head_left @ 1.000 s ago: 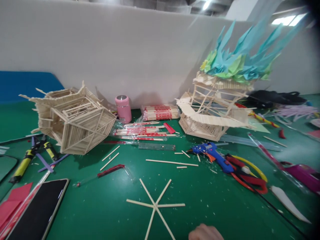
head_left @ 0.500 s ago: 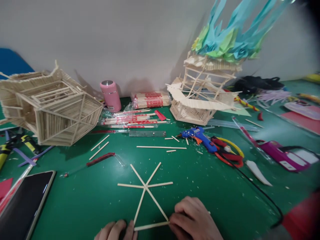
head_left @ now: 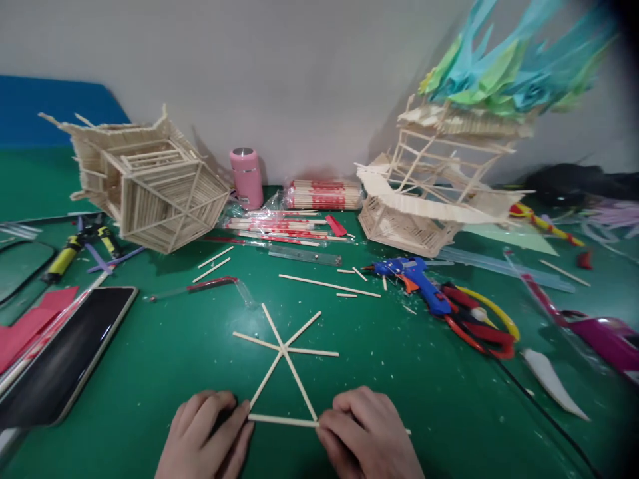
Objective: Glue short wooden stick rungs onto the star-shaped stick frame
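A six-armed star of thin wooden sticks (head_left: 297, 385) lies flat on the green table. Across the ends of its two near arms runs a crosswise wooden stick (head_left: 283, 420). My left hand (head_left: 204, 436) is closed, its fingertips pinching where the left near arm meets that stick. At the opposite corner my right hand (head_left: 370, 431) is closed too, thumb and fingers on the stick's right end. The fingers cover both joints. A small pale tip shows just right of my right hand; whether it belongs to the same stick I cannot tell.
Beyond the star lie loose sticks (head_left: 329, 285) and a blue glue gun (head_left: 407, 269) with its cable trailing right. Two stick-built models (head_left: 172, 199) (head_left: 414, 216) stand at the back, around a pink flask (head_left: 246, 179) and packed sticks (head_left: 324, 195). A phone (head_left: 74, 346) lies left.
The view has turned left and downward, so more of both hands shows. Both hands remain at the two ends of the crosswise stick, and the star appears slightly turned.
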Demonstrator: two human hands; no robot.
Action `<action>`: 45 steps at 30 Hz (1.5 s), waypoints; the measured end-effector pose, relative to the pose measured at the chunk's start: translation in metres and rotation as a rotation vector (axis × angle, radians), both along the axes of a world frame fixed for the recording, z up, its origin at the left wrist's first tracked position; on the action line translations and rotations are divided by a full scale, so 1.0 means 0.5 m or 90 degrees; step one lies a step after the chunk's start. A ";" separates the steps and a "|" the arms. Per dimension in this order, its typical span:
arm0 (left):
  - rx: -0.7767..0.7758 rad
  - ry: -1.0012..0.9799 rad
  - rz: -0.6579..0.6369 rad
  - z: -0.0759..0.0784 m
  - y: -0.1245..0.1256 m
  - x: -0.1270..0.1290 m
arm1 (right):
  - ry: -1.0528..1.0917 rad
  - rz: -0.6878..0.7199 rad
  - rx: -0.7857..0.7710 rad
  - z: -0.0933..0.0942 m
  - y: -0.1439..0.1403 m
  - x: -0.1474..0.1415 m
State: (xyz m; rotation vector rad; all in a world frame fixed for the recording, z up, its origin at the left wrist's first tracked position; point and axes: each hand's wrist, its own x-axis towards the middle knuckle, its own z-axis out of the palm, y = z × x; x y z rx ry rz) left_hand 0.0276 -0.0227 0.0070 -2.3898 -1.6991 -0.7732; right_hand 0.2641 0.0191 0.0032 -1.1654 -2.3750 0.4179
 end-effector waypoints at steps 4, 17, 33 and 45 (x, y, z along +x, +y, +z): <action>0.037 0.016 -0.006 0.011 0.003 0.008 | 0.023 0.009 -0.004 -0.012 -0.001 0.004; -0.045 -0.042 0.006 -0.012 -0.014 0.003 | 0.037 0.009 -0.006 0.002 -0.003 -0.004; 0.014 -0.002 -0.015 -0.016 -0.015 0.003 | 0.018 -0.020 -0.010 0.032 -0.015 -0.022; -0.005 0.018 -0.044 -0.026 -0.006 -0.021 | 0.032 -0.002 -0.015 0.030 -0.001 -0.019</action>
